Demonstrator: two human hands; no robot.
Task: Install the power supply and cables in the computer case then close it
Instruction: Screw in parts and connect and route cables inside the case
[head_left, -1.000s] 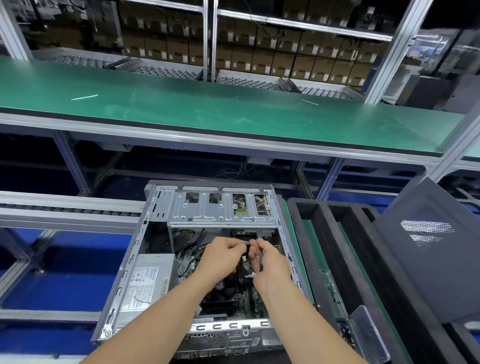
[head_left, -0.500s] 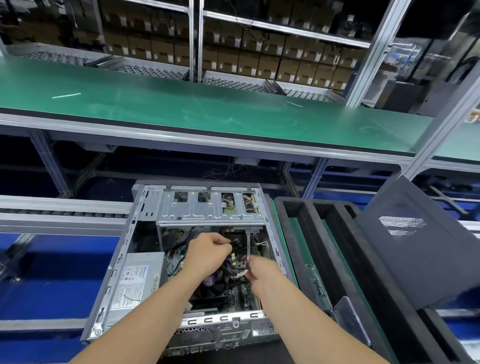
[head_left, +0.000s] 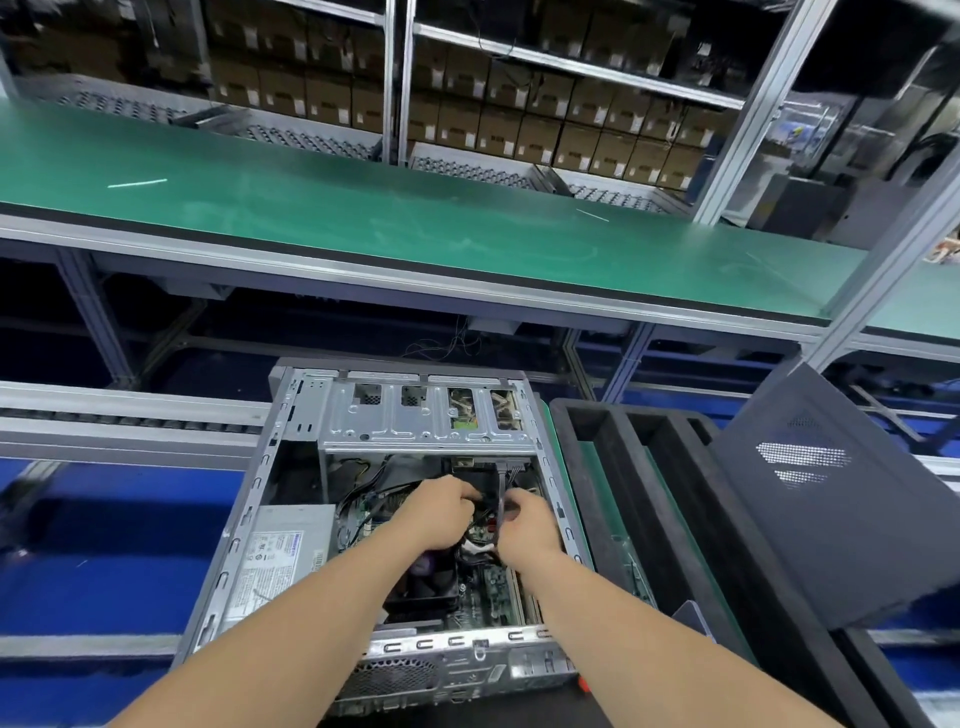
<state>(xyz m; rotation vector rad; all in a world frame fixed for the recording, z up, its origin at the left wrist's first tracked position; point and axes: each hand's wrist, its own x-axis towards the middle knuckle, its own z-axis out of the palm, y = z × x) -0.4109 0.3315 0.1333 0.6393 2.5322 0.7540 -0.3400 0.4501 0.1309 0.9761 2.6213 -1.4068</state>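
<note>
An open grey computer case (head_left: 249, 514) lies flat in front of me with its side off. The silver power supply (head_left: 283, 561) with a white label sits in the case's left part. Both my hands are inside, over the motherboard (head_left: 488, 587). My left hand (head_left: 434, 512) has its fingers curled round a bundle of black cables (head_left: 483, 512). My right hand (head_left: 524, 522) pinches the same cables from the right, just below the drive cage (head_left: 426, 415). The cable ends under my fingers are hidden.
The dark side panel (head_left: 826, 499) leans at the right against a black foam tray (head_left: 649, 499). A roller conveyor (head_left: 130, 421) runs to the left of the case. A green bench (head_left: 363, 223) stretches across behind, with shelves of cardboard boxes (head_left: 545, 119) beyond it.
Both hands have come closer together over the cable bundle, and my right hand has risen back toward the drive cage. The view has shifted slightly to the right.
</note>
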